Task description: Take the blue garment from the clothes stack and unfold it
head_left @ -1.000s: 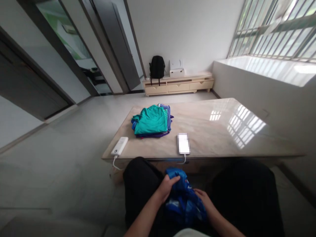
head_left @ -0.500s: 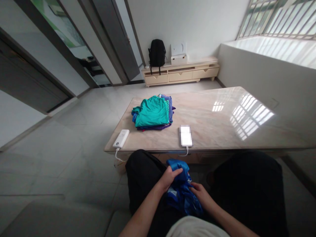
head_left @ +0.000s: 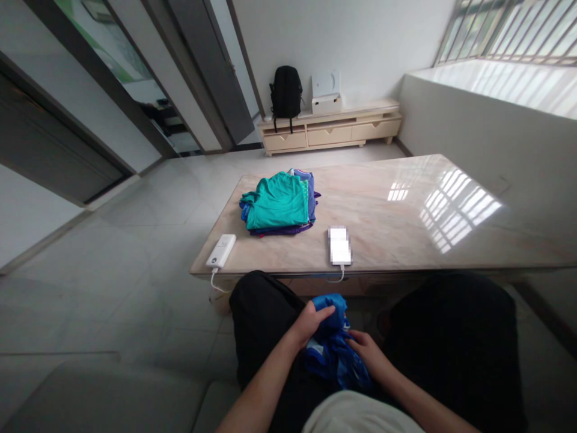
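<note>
Ideally, the crumpled blue cloth (head_left: 337,356) between the knees (head_left: 256,296), clamped under the thumb (head_left: 325,313) of the left hand (head_left: 309,325) and pinched in the nearly closed fingers (head_left: 355,337) of the right hand (head_left: 368,351), should be eased gently taut.

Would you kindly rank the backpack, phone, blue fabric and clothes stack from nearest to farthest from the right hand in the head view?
1. Blue fabric: touching the right hand.
2. Phone: ahead, slightly left.
3. Clothes stack: farther left.
4. Backpack: far ahead, left.

A garment (head_left: 337,349) is before the surface (head_left: 369,204). On the surface, stacked clothes (head_left: 280,201) lie left of a phone (head_left: 339,246).
</note>
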{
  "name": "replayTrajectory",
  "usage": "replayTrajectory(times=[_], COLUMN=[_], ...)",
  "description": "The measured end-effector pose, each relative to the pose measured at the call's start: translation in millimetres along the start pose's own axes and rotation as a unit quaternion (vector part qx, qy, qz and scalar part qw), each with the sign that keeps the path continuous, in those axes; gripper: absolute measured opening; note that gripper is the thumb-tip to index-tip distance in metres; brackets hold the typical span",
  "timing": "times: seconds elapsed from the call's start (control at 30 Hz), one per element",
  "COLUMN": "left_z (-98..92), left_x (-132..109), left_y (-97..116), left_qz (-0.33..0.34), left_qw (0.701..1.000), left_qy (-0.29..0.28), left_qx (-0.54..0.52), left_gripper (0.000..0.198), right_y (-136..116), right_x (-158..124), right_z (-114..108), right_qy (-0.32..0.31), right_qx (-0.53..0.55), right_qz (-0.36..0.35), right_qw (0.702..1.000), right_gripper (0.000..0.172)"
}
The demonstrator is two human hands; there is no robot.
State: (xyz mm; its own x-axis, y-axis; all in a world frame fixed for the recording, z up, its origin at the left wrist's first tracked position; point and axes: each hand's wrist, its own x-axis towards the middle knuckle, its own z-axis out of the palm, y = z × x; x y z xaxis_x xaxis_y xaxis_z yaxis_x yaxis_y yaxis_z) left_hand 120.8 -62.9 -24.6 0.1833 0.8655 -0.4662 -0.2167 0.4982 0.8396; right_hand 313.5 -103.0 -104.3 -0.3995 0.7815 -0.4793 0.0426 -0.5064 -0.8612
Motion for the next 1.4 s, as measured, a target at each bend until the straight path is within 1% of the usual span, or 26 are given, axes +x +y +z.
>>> replayTrajectory(times=[0.13,0.4,0.63,0.8,0.9,1.07,1.17,1.27,1.4], left_z=[0.2,3.6,0.1,0.9,2.2,1.0,0.2,0.8,1.4], left_x=[0,-3,0,-1,-2,0,1,0,-1], left_y=[-1,4,-2,0,2,0,-1,0,1], left_qz=[-0.001,-0.003,-0.008,-0.011,-0.009,-0.007,-0.008,-0.006,-0.006], left_qw=[1.000,1.000,0.999,1.000,1.000,1.000,1.000,1.000,1.000], left_qy=[-0.005,-0.008,0.008,-0.011,-0.015,-0.013,-0.010,-0.019,-0.008], left_qx=[-0.002,0.014,0.036,0.019,0.022,0.020,0.015,0.013,0.016], left_gripper=[0.049,0.049,0.050,0.049,0.048,0.050,0.050,0.049,0.048], right_y=[5,10,11,11,12,11,11,12,13], right_x=[2,3,3,3,4,8,9,9,8], right_z=[-1,-3,-4,-3,-3,-9,-12,-12,-9], right_qy=[0.004,0.002,0.003,0.005,0.022,0.082,0.106,0.119,0.121], right_qx=[0.000,0.000,-0.007,-0.013,-0.022,-0.037,-0.041,-0.050,-0.064], right_qz=[-0.005,-0.012,-0.014,-0.018,-0.025,-0.043,-0.043,-0.041,-0.031], right_qw=[1.000,1.000,1.000,1.000,0.999,0.995,0.993,0.991,0.990], right_gripper=[0.063,0.061,0.057,0.057,0.052,0.045,0.046,0.048,0.055])
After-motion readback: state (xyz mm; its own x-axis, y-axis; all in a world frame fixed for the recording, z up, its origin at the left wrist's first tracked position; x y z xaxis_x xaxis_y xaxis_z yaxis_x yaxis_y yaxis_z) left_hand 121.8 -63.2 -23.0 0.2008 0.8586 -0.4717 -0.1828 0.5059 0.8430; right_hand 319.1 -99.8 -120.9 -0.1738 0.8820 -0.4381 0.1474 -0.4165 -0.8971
